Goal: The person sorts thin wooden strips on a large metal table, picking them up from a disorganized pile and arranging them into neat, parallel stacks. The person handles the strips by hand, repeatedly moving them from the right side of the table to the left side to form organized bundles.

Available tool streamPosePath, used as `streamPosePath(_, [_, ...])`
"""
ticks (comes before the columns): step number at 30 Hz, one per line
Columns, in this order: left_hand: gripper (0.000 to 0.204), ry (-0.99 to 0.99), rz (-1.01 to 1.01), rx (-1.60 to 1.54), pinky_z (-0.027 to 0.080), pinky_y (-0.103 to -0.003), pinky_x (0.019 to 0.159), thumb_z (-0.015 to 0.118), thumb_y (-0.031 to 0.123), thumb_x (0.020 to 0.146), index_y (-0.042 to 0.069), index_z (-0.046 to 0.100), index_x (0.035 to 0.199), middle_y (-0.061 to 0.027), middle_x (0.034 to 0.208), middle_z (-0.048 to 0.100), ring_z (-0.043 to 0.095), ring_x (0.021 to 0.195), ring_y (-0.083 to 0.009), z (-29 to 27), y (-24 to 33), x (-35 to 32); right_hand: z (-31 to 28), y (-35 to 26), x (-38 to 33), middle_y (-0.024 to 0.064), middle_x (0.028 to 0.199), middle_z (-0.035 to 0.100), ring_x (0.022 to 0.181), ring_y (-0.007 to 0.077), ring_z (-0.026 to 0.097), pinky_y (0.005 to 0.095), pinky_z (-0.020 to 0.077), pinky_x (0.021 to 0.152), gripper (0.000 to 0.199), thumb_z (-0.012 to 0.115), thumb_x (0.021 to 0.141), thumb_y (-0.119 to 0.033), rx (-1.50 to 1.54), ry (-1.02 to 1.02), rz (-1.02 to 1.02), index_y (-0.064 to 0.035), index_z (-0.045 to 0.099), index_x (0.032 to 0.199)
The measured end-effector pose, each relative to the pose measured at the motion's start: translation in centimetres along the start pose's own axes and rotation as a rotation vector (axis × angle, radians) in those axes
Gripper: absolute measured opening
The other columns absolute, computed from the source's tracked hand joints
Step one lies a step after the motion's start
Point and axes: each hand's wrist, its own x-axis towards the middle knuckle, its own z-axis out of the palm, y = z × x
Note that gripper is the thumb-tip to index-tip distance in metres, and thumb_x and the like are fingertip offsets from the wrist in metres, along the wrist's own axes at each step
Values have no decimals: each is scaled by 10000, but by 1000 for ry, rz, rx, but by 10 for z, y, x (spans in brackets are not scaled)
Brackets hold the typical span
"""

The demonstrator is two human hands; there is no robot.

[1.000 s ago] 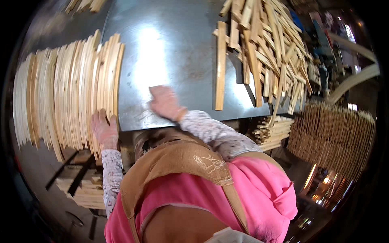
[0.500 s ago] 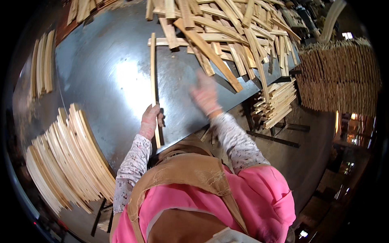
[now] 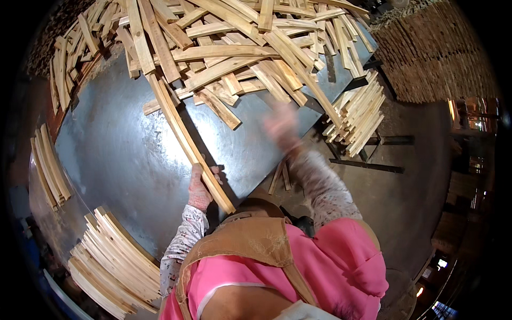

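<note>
My left hand (image 3: pixel 200 189), in a pale pink glove, is closed round a long wooden strip (image 3: pixel 184 140) near its lower end. A lengthwise line on it suggests two strips lying together, though I cannot be sure. Its far end reaches the edge of a loose heap of wooden strips (image 3: pixel 229 52) on the metal table (image 3: pixel 117 154). Over the table's right part hangs my right hand (image 3: pixel 281 125), smeared by motion. It is nearest to the heap's front right pieces, and its fingers cannot be made out.
Evenly laid wooden strips (image 3: pixel 114 261) form a row at the lower left, with a smaller group (image 3: pixel 48 160) beyond. Right of the table, a stack of strips (image 3: pixel 357 114) rests on a dark metal stand (image 3: pixel 368 166). A tall bundled wood stack (image 3: pixel 437 53) stands at the far right.
The view has shifted, showing more of the heap. The strip in my left hand now slants up to the left and looks wider. My right hand is still moving over the table's right part.
</note>
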Motion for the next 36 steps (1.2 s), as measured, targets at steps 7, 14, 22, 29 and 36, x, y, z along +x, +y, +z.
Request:
streamPosePath(7, [768, 204, 156, 124, 550, -337, 521, 480, 712, 1023, 95, 471, 1480, -85, 773, 636, 615, 589, -204, -13, 13, -14, -66, 144, 34, 314, 1313, 662, 1240, 490, 606, 494, 480, 1088, 715, 715, 924, -315, -238, -335, 650, 5, 493, 1524])
streamPosePath(14, [642, 100, 296, 262, 588, -370, 693, 583, 513, 1039, 62, 504, 1487, -170, 1049, 711, 682, 751, -213, -3, 0, -6, 18, -74, 10, 194, 1068, 692, 1002, 331, 678, 453, 562, 794, 364, 595, 1054, -311, 513, -530, 1029, -45, 613, 1301])
streamPosePath(22, [890, 526, 485, 780, 547, -410, 1025, 844, 441, 885, 88, 447, 1599, -165, 1349, 681, 665, 1195, -276, -19, 65, -57, 105, -51, 74, 209, 1386, 657, 1275, 363, 620, 429, 497, 1108, 516, 634, 1003, -303, 436, -432, 164, -10, 586, 1426])
streamPosePath(29, [885, 1346, -203, 1537, 387, -481, 1208, 765, 456, 917, 202, 355, 1659, -235, 1646, 394, 491, 1435, -401, -189, 24, -226, 73, 56, 195, 166, 1221, 700, 1126, 383, 676, 490, 539, 979, 587, 759, 857, -326, -571, -485, -72, -82, 630, 1376])
streamPosePath(36, [971, 1509, -279, 1503, 304, -482, 1258, 798, 347, 903, 167, 268, 1696, -246, 1695, 305, 394, 1494, -419, -237, -1, -257, -1, -20, 118, 178, 1082, 700, 1022, 379, 685, 491, 560, 888, 519, 746, 828, -319, -50, -804, -301, -144, 673, 1311])
